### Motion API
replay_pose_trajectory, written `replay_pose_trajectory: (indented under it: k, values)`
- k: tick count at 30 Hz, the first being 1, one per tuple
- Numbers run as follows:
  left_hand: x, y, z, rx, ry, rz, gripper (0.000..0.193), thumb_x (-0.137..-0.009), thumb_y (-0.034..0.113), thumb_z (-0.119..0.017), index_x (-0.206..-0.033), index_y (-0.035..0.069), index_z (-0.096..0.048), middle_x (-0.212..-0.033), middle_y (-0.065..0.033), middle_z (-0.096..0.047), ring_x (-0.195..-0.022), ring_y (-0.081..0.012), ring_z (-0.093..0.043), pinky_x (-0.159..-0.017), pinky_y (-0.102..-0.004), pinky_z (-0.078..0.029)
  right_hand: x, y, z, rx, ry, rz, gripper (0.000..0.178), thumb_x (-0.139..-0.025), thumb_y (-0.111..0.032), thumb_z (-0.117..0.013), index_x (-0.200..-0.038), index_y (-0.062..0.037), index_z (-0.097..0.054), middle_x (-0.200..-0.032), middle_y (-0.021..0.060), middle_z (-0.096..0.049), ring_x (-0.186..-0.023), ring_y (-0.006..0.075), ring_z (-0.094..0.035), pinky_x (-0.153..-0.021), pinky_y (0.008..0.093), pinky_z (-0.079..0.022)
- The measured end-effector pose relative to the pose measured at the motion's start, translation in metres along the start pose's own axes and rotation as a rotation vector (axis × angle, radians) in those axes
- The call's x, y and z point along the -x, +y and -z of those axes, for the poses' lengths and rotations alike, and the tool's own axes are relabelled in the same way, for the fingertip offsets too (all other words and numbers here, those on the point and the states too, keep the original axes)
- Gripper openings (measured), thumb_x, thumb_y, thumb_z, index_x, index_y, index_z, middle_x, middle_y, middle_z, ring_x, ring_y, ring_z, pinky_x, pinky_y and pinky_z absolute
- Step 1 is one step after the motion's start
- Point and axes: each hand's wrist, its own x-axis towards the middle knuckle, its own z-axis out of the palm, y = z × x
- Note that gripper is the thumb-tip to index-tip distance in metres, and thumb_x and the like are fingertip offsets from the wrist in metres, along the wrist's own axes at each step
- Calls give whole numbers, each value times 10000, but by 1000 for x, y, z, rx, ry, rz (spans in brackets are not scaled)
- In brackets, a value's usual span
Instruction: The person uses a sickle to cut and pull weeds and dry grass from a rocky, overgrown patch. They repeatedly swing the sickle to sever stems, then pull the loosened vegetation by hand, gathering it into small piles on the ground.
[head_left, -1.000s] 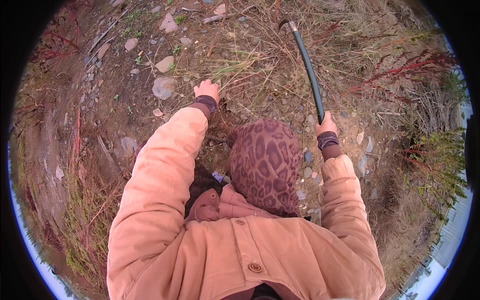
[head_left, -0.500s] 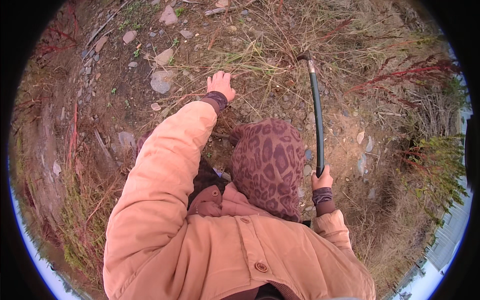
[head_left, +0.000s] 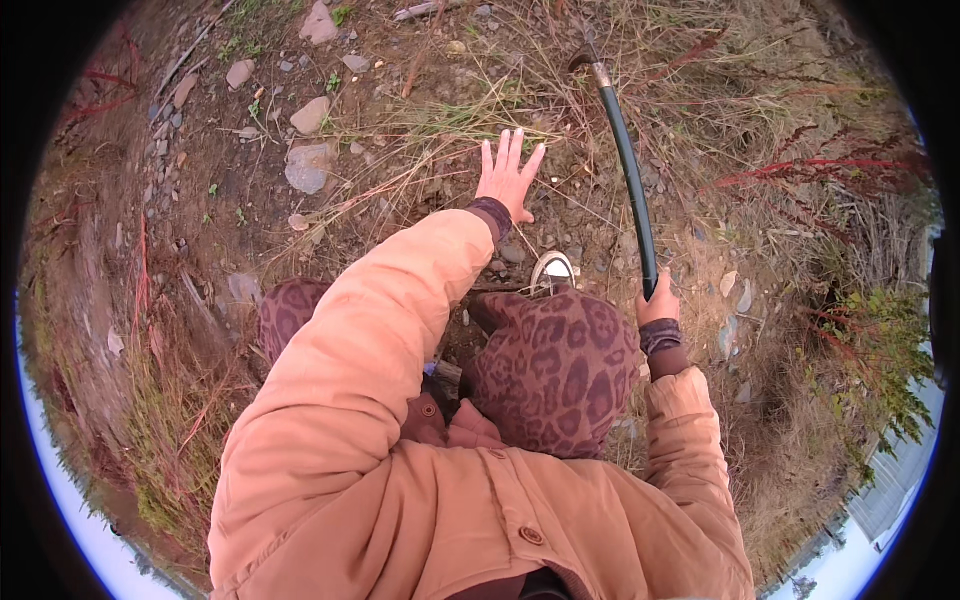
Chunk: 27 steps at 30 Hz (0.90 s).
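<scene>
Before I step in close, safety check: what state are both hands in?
Left hand: open, spread, holding nothing.
Right hand: closed, holding the dark green long-handled tool.

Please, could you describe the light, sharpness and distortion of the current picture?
Head view: soft light, no hard shadows on the ground; head view: scene bowed toward the fisheye rim, pale sky nearly washed out; head view: green handle distinct, tool head harder to make out against dry grass.

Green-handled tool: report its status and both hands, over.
Left hand open, palm down, nothing visible in it. Right hand closed on green-handled tool, near end. Dry grass around tool's head; contact unclear.
</scene>
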Motion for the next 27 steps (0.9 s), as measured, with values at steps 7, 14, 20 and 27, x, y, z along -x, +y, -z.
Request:
replay_pose_trajectory:
  k: [7, 14, 20, 27]
  values:
    - [-59, -68, -13, -121, 17, 229, 1144, -548, 373, -774, -1375, 181, -8, -1390, -240, -70, -1291, -387, -81, -1006, -551, -110, 21, 14, -12, -96, -9, 1, 374, -697, -158, -588, -1017, -73, -414, -691, 242, -564, -678, 420, -551, -585, 490, -435]
    - [-88, -96, -33, 231, -296, 405, 918, -659, 385, -688, -1344, 89, -154, -1000, -196, -568, -1026, -334, -500, -994, -491, -208, -17, -16, -3, -158, 40, 38, 300, -726, -156, -568, -963, -73, -404, -618, 237, -543, -619, 438, -531, -542, 510, -409]
    - [-91, -98, -18, 178, -118, 76, 147, -760, 151, -530, -836, 26, -549, -837, -182, -590, -824, -348, -562, -710, -442, -447, 14, 14, -3, 8, -46, -77, 389, -705, -140, -593, -1029, -55, -396, -703, 254, -563, -678, 434, -544, -583, 494, -432]
    - [-81, -92, 7, 166, -236, -75, 169, -739, 108, -512, -856, -10, -539, -807, -210, -584, -815, -361, -559, -717, -444, -445, 184, 51, 45, -142, -85, -178, 281, -690, -135, -593, -917, -49, -451, -629, 233, -541, -624, 413, -554, -529, 450, -437]
